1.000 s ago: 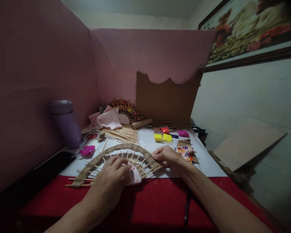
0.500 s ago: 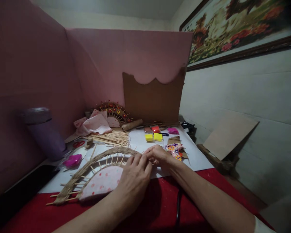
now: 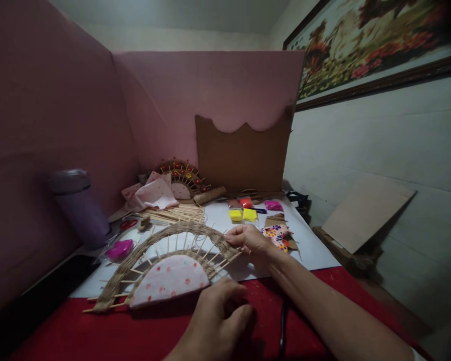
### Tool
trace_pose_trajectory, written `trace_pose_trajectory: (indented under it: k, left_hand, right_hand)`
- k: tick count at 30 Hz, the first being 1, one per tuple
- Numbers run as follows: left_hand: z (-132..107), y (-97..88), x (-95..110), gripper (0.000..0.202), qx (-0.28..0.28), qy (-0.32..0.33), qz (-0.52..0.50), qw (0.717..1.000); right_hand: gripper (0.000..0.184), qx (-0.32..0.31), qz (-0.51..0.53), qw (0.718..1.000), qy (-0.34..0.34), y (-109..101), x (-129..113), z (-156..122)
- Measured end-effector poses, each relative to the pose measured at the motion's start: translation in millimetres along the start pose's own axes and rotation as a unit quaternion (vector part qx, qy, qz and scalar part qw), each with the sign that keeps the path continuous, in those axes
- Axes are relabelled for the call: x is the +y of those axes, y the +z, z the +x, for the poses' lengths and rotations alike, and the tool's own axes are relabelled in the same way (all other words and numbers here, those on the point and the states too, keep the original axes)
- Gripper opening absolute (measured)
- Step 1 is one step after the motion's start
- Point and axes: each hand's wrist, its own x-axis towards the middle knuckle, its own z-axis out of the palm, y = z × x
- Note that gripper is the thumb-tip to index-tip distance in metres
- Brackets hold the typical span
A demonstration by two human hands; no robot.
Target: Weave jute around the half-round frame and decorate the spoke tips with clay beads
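Red cloth and a white sheet underlie the woven fan, whose right end the right hand pinches, ideally lightly enough to spare the weave, while the left hand curls nearby, too shadowed to tell if it holds anything.

A red-covered table carries a white sheet with thin sticks and yellow packets on it.

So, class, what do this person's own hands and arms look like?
The left hand and right hand are bare, with no gloves or rings visible. The right forearm is bare, without watch or bracelet; a pale sleeve edge shows at the lower right. No left sleeve shows.
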Motion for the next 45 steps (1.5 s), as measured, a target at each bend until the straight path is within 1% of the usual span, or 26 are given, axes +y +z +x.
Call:
trace_pose_trajectory:
  k: [1,2,3,4,6,8,9,10,12,15,18,20,23,25,28,32,35,36,38,41,43,45]
  left_hand:
    - [-4,1.3,-1,0.012,0.014,-0.082,-0.117,0.99]
    - [-6,2.3,-2,0.018,0.043,-0.138,-0.219,0.965]
    - [-6,2.9,-2,0.021,0.075,-0.183,-0.303,0.932]
    - [-4,3.3,0,0.021,0.11,-0.212,-0.378,0.894]
    - [4,3.9,5,0.018,0.187,-0.227,-0.486,0.823]
    - [15,5.1,11,0.016,0.238,-0.202,-0.56,0.768]
    - [21,6.1,14,0.014,0.257,-0.181,-0.584,0.748]
    - [25,7.4,15,0.015,0.263,-0.166,-0.601,0.737]
    - [32,10.3,15,0.013,0.269,-0.152,-0.618,0.723]
    - [36,14.5,12,0.01,0.275,-0.141,-0.621,0.72]
    - [32,17.5,10,0.014,0.278,-0.13,-0.611,0.73]
    - [26,19.2,11,0.018,0.279,-0.132,-0.606,0.733]
    - [15,21.9,16,0.021,0.275,-0.143,-0.597,0.74]
    - [8,23.5,21,0.022,0.265,-0.147,-0.587,0.751]
    - [0,25.5,28,0.023,0.258,-0.154,-0.573,0.763]
    - [-5,27.6,33,0.025,0.264,-0.153,-0.563,0.768]
    - [-9,28.4,36,0.026,0.268,-0.151,-0.559,0.77]
    - [-10,28.3,37,0.027,0.265,-0.151,-0.56,0.771]
    - [-13,27.5,39,0.027,0.252,-0.148,-0.561,0.774]
    - [-17,24.9,45,0.023,0.24,-0.15,-0.56,0.778]
    - [-19,22.6,49,0.023,0.247,-0.159,-0.562,0.774]
    - [-22,20.5,53,0.026,0.259,-0.163,-0.567,0.765]
  right_hand:
    - [0.013,0.001,0.005,1.0,-0.006,1,-1,-1]
    - [0.014,0.002,0.01,1.0,-0.011,2,-2,-2]
    - [0.015,0.003,0.014,1.0,-0.015,4,-3,-4]
    - [0.016,0.005,0.017,1.0,-0.018,5,-3,-5]
    - [0.017,0.008,0.022,0.999,-0.024,7,-6,-9]
    - [0.018,0.006,0.025,0.999,-0.026,10,-8,-13]
    - [0.018,0.004,0.024,0.999,-0.025,12,-10,-15]
    - [0.018,0.002,0.022,0.999,-0.024,13,-12,-17]
    - [0.018,0.002,0.014,1.0,-0.023,17,-15,-23]
    - [0.016,0.011,-0.009,1.0,-0.023,21,-19,-34]
    - [0.011,0.024,-0.042,0.999,-0.019,22,-19,-45]
    - [0.008,0.038,-0.078,0.996,-0.034,21,-18,-52]
    - [0.011,0.051,-0.117,0.989,-0.068,19,-16,-64]
    - [0.013,0.05,-0.111,0.989,-0.085,18,-14,-72]
    - [0.015,0.039,-0.064,0.992,-0.097,19,-11,-81]
    - [0.018,0.011,-0.001,0.996,-0.084,17,-4,-85]
    - [0.025,-0.012,0.004,0.996,-0.084,12,-1,-87]
    - [0.028,-0.028,0.002,0.995,-0.097,10,-1,-87]
    - [0.032,-0.081,0.003,0.989,-0.127,5,-1,-90]
    - [0.032,-0.163,0.005,0.978,-0.132,0,-3,-96]
    - [0.032,-0.2,-0.019,0.971,-0.128,-1,-5,-100]
    - [0.027,-0.218,-0.059,0.963,-0.148,-1,-5,-103]
